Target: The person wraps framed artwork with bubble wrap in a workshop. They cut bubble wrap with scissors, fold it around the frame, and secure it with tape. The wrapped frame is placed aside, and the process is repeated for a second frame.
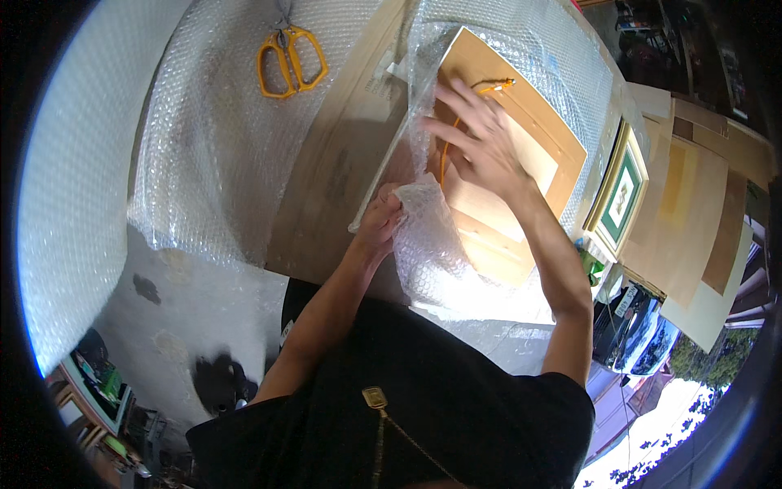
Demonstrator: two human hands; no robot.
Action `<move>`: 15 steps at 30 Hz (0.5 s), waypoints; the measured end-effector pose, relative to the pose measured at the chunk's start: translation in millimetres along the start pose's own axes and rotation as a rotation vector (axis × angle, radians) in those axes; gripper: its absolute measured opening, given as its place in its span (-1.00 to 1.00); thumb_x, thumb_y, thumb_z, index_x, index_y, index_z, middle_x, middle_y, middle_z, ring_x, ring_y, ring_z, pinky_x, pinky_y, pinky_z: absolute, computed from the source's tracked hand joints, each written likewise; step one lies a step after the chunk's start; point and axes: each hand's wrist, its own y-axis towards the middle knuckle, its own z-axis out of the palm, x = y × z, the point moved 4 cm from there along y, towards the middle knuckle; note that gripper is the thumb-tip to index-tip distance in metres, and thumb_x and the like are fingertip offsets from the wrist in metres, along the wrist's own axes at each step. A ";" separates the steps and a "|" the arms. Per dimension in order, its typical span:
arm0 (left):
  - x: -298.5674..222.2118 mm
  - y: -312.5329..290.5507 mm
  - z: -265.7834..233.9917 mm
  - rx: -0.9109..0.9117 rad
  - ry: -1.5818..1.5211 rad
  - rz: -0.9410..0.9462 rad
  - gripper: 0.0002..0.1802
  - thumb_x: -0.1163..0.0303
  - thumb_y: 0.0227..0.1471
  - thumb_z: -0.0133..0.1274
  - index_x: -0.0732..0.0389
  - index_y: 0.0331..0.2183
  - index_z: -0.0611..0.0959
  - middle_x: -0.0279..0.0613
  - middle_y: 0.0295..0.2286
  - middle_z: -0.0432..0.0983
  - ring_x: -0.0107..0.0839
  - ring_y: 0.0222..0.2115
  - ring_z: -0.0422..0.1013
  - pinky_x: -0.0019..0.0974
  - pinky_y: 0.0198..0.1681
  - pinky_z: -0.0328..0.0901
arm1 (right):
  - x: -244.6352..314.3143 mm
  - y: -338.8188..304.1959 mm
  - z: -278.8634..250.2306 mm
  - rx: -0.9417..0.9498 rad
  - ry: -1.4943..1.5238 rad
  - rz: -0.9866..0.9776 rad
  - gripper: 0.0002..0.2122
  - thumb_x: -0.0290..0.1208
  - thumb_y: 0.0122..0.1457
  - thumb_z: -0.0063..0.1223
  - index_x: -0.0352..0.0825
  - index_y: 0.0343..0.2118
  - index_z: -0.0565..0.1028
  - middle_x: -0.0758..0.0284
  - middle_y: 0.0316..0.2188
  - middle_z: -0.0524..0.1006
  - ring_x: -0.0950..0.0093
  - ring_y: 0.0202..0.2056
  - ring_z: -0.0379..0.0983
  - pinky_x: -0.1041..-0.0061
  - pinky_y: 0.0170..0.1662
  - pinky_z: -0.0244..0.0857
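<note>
Hands work apart at the frame (521,147): the right hand (481,138) lies spread flat on its wooden back, apparently pinning it, while the left hand (381,213) pinches bubble wrap (428,244) at its near edge (scissors (291,59) lie well beyond).

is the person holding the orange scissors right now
No, the orange scissors lie untouched on the bubble wrap, while both hands are on the wooden frame.
</note>
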 end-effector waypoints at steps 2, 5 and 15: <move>-1.1 5.5 1.7 0.017 -0.064 -0.028 -0.39 -0.07 0.11 -0.03 0.32 -0.09 0.52 -0.19 -0.26 0.54 -0.42 -0.27 0.49 -0.34 -0.22 0.39 | 1.1 38.3 5.1 0.077 -0.018 -0.182 -0.72 -0.62 -0.26 0.20 -0.18 -0.40 0.58 0.44 0.07 0.35 0.47 0.15 0.21 0.28 0.18 0.03; -12.3 7.8 10.9 -0.104 -0.030 -0.026 -0.43 -0.04 0.14 -0.07 0.30 -0.09 0.52 -0.20 -0.25 0.53 -0.42 -0.26 0.48 -0.34 -0.19 0.37 | -7.3 56.0 18.2 0.233 0.069 -0.333 -0.74 -0.60 -0.28 0.22 -0.19 -0.43 0.55 0.44 -0.04 0.42 0.46 0.10 0.26 0.29 0.16 0.05; -20.0 13.2 22.0 -0.382 0.079 0.048 -0.51 0.03 0.15 -0.03 0.30 -0.16 0.55 -0.20 -0.26 0.53 -0.44 -0.27 0.46 -0.33 -0.20 0.36 | -62.5 -14.3 38.8 -0.153 0.373 -0.091 -0.83 -0.47 -0.21 0.25 -0.23 -0.51 0.48 0.42 -0.36 0.42 0.38 -0.16 0.34 0.36 -0.07 0.14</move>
